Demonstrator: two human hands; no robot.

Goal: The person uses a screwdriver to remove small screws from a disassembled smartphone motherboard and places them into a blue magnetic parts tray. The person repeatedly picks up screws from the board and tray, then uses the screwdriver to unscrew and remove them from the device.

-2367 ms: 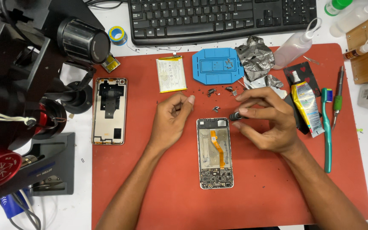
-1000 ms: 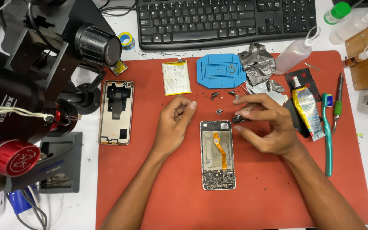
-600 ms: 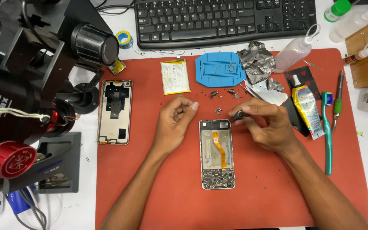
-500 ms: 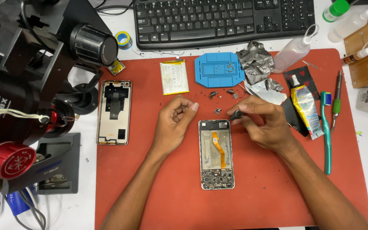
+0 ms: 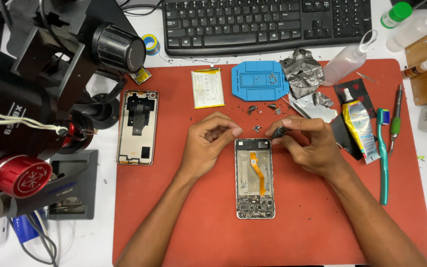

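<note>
An opened phone frame with an orange flex cable lies on the red mat. My right hand grips a small dark tool with its tip just above the frame's top right corner. My left hand rests on the mat to the left of the frame's top, fingers curled with thumb and forefinger pinched; I cannot see anything between them. Small dark loose parts lie just above the frame.
A phone back cover, a battery and a blue parts tray lie on the mat. A microscope stands at left, a keyboard at the back. Glue tube, toothbrush, foil and bottles sit right.
The view has shifted slightly. My right hand has edged its tool toward the frame's top corner; my left hand has stayed beside the frame, fingers curling a little tighter.
</note>
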